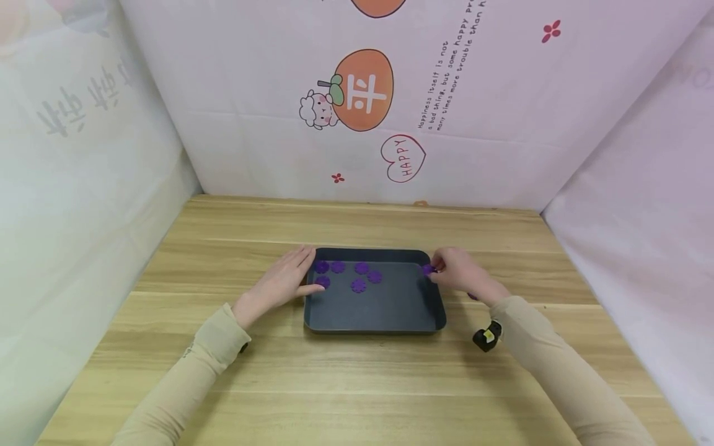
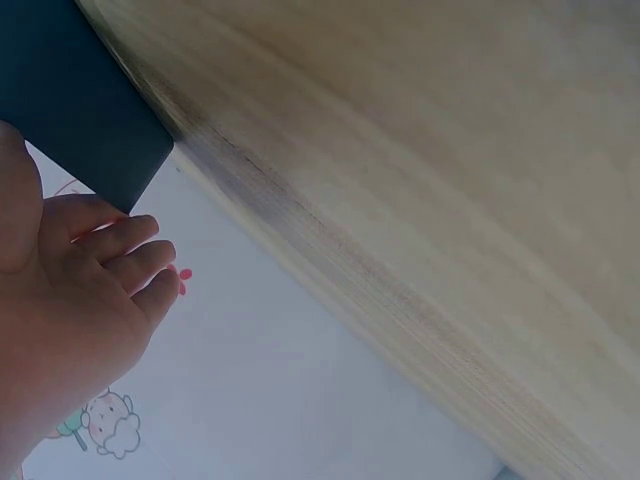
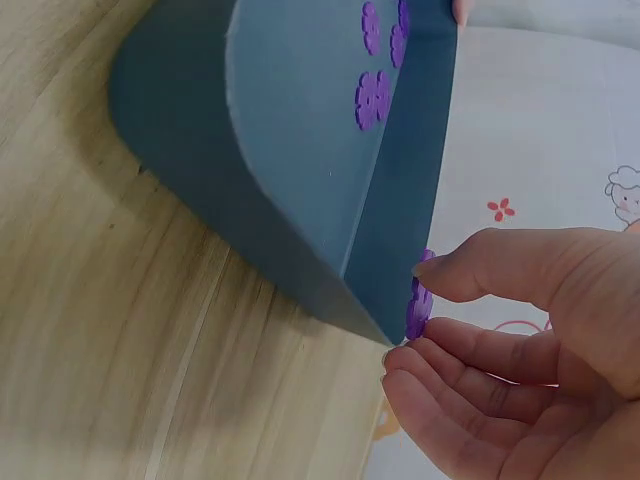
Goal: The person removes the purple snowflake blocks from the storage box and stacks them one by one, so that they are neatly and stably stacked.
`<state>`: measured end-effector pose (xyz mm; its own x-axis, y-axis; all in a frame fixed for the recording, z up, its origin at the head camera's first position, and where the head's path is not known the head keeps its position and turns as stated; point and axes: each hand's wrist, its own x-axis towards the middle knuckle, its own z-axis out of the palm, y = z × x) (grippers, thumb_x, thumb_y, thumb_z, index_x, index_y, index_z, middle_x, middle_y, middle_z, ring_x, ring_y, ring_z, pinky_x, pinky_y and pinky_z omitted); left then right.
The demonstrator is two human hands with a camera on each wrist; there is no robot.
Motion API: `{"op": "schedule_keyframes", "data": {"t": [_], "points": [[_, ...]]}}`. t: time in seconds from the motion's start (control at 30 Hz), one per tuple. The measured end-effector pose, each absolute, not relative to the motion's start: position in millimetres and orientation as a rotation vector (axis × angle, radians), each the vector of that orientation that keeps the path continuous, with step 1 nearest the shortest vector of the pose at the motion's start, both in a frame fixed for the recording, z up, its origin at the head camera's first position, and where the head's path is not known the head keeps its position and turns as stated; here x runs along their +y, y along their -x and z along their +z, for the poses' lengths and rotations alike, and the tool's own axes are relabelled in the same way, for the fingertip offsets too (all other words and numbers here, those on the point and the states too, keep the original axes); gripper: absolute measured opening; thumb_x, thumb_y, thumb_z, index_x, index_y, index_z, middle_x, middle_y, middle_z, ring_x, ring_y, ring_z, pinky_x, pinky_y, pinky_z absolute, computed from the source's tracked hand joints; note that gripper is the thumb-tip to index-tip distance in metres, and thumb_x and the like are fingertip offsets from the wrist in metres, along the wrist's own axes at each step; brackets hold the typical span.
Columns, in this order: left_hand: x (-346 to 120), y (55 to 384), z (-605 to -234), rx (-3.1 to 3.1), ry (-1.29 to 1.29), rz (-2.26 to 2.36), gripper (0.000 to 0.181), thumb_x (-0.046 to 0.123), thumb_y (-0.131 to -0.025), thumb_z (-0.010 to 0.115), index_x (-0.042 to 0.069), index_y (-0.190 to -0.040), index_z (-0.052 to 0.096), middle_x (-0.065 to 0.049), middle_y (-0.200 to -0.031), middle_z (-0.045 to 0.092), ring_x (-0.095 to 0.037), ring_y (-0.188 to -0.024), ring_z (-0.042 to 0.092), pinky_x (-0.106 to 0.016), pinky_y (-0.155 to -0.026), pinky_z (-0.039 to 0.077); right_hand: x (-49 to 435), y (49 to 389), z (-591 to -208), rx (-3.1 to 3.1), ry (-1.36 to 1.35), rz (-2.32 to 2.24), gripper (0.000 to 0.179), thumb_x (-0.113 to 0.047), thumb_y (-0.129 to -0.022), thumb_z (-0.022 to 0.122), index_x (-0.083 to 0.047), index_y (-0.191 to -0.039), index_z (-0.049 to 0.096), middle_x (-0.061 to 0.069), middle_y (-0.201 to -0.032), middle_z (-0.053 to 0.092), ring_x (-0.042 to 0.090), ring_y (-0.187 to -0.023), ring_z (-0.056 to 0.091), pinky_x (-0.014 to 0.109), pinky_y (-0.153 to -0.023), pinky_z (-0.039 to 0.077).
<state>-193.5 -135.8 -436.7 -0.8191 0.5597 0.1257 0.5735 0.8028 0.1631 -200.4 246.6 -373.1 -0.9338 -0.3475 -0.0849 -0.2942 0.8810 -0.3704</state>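
A dark grey baking tray [image 1: 379, 303] lies on the table with several purple notched plastic discs [image 1: 358, 285] in its far left part. My left hand [image 1: 281, 279] rests at the tray's left side, thumb reaching over the rim and straight fingers along the far corner. In the left wrist view its fingers touch the outside of that corner. Between thumb and fingers my right hand [image 3: 510, 350] pinches one purple notched disc [image 3: 420, 297], held on edge at the tray's far right corner. The right wrist view shows the disc level with the rim.
Another purple piece [image 1: 473, 296] lies on the wooden table [image 1: 390, 390] right of the tray, mostly covered by the right wrist. A printed white cloth [image 1: 268, 142] stands behind the table, and plain cloth walls close both sides. Black cameras [image 1: 488, 336] sit at the wrists.
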Motion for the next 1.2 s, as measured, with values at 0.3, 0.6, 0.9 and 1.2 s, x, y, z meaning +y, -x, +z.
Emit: {"op": "schedule_keyframes", "data": {"t": [0.3, 0.6, 0.9, 1.2], "points": [[-135.8, 193.4, -435.9, -2.936, 0.915, -0.306, 0.088, 0.056, -0.094, 0.058, -0.007, -0.151, 0.033, -0.026, -0.157, 0.034, -0.04, -0.149, 0.031, -0.052, -0.123, 0.03, 259.1, 195.7, -366.8, 2.899, 0.457, -0.541, 0.021, -0.011, -0.084, 0.074, 0.006, -0.095, 0.067, 0.02, -0.092, 0.071, 0.025, -0.081, 0.066, 0.04, -0.074, 0.059], [-135.9, 194.8, -436.7, -2.944, 0.909, -0.302, 0.088, 0.058, -0.094, 0.057, -0.006, -0.151, 0.034, -0.024, -0.158, 0.032, -0.039, -0.149, 0.031, -0.051, -0.123, 0.03, 275.3, 194.6, -370.8, 2.926, 0.429, -0.489, 0.022, -0.013, -0.087, 0.073, 0.006, -0.094, 0.067, 0.02, -0.091, 0.071, 0.026, -0.081, 0.066, 0.042, -0.074, 0.058], [-136.5, 195.1, -437.6, -2.96, 0.907, -0.296, 0.088, 0.058, -0.095, 0.055, -0.006, -0.152, 0.032, -0.024, -0.159, 0.031, -0.038, -0.15, 0.029, -0.051, -0.123, 0.03, 300.4, 192.2, -380.8, 2.932, 0.404, -0.492, 0.024, -0.015, -0.086, 0.074, 0.008, -0.091, 0.067, 0.02, -0.086, 0.071, 0.026, -0.077, 0.066, 0.041, -0.07, 0.058], [-136.4, 194.8, -436.3, -2.943, 0.91, -0.303, 0.088, 0.056, -0.094, 0.058, -0.006, -0.151, 0.033, -0.025, -0.158, 0.033, -0.039, -0.149, 0.031, -0.052, -0.122, 0.031, 320.4, 190.2, -387.3, 2.938, 0.356, -0.497, 0.026, -0.015, -0.084, 0.074, 0.009, -0.091, 0.067, 0.021, -0.086, 0.071, 0.026, -0.078, 0.067, 0.04, -0.069, 0.058]]}}
